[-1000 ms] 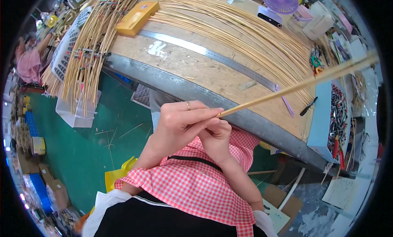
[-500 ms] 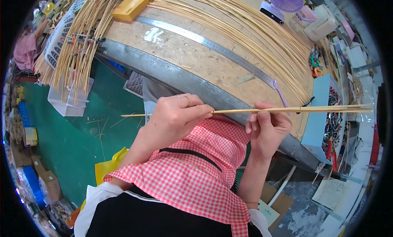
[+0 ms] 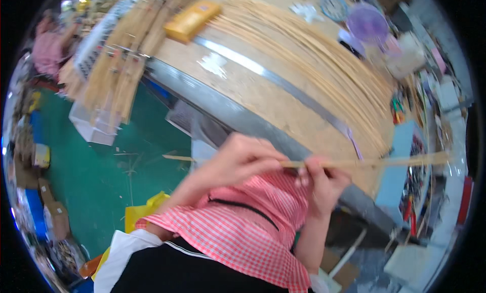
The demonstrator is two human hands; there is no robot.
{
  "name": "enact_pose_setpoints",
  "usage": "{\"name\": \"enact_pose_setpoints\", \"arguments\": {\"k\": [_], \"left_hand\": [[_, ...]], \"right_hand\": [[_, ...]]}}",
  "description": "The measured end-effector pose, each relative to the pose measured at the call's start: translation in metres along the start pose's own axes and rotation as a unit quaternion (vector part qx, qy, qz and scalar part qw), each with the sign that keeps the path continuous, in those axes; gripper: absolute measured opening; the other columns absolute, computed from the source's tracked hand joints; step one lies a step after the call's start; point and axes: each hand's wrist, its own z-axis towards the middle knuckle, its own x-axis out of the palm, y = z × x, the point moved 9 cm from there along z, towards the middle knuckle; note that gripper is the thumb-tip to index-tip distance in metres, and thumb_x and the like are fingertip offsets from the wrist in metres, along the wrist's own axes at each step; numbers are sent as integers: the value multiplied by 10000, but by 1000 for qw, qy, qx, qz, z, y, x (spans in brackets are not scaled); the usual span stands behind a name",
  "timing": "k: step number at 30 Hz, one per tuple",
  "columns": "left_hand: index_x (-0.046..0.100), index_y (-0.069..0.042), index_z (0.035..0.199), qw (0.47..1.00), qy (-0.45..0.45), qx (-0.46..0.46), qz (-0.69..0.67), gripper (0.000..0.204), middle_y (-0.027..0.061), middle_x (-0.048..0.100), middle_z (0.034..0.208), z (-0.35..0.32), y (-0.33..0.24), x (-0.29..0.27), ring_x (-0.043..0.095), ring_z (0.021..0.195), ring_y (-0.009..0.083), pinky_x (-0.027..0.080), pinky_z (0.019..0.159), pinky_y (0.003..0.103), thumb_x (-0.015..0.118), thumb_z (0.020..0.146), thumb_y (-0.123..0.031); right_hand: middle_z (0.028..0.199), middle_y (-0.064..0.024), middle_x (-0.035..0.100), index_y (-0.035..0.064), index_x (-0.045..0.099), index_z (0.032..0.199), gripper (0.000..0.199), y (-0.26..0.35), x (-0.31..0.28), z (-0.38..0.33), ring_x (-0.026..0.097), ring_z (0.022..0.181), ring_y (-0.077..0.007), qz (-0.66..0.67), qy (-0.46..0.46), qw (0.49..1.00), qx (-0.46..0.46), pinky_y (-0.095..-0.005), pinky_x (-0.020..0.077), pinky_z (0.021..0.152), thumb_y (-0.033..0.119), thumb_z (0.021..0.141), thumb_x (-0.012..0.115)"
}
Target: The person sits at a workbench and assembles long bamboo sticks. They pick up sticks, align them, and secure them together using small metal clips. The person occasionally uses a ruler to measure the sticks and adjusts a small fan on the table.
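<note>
Fingers of my left hand (image 3: 238, 159) curl closed around a long thin bamboo strip (image 3: 364, 163), pinching it near its left part, with a short stub of the strip poking out past the hand over the green floor (image 3: 101, 176). The frame is blurred, so I cannot make out each fingertip. From there I see the strip run almost level to the right, just in front of the grey metal edge of the workbench (image 3: 228, 116). My right hand (image 3: 324, 184) sits a little further along, fingers closed upward on the same strip from below, thumb and fingertips clamping it. Both hands hover above my red-and-white checked apron (image 3: 243, 232), close together but not touching each other as far as I can tell. Past my right hand the strip carries on free, well out to the right, ending near a light blue block (image 3: 397, 161) at the bench's edge.

Behind the hands, the bench top is pale chipboard with a flat metal ruler-like bar (image 3: 273, 80) lying across it. A broad fan of bamboo strips (image 3: 324, 55) lies spread beyond the bar. At the far left of the bench I see bundles of sticks (image 3: 121, 65) hanging over the edge, and a yellow box (image 3: 192, 21) beside them. A purple round fan (image 3: 367, 24) sits at the far right.
</note>
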Motion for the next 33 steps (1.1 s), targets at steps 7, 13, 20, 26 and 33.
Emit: {"name": "enact_pose_setpoints", "arguments": {"k": [7, 13, 20, 26, 33], "left_hand": [[661, 62, 872, 979, 54, -64, -188, 167, 73, 642, 711, -3, 9, 17, 568, 612, 92, 458, 551, 234, 616, 861, -99], [666, 58, 868, 989, -4, -20, -144, 161, 84, 631, 694, -5, 1, -1, 572, 596, 109, 449, 544, 243, 615, 859, -95], [670, 44, 864, 993, -49, -25, -104, 143, 91, 626, 678, -7, 6, -22, 585, 598, 125, 449, 550, 250, 620, 854, -90], [669, 38, 870, 993, -51, -24, -106, 134, 81, 633, 696, -10, 5, -24, 585, 602, 132, 441, 546, 254, 613, 860, -83], [668, 36, 886, 993, -57, -10, -102, 126, 76, 633, 702, -10, 1, -25, 583, 587, 123, 438, 526, 244, 616, 859, -75]], "right_hand": [[654, -125, 605, -71, 636, 781, 133, 4, 5, -5, 577, 532, -171, -6, 43, 999, -11, -260, 485, 479, -157, 703, 571], [895, -115, 620, -55, 615, 996, 262, 96, -117, 9, 584, 737, -182, -231, -114, 948, -185, -320, 486, 662, 68, 860, 427], [929, -168, 632, -18, 605, 1088, 276, 197, -410, -7, 598, 843, -298, -776, -327, 535, -70, -364, 455, 763, 179, 930, 494], [1039, -217, 641, -69, 585, 1103, 313, 123, -388, 8, 599, 948, -312, -695, -97, 699, 137, -355, 441, 853, 58, 819, 548], [1007, -251, 643, -83, 615, 1052, 304, 104, -397, 23, 607, 934, -334, -729, -121, 660, 138, -376, 448, 841, 24, 784, 521]]}}
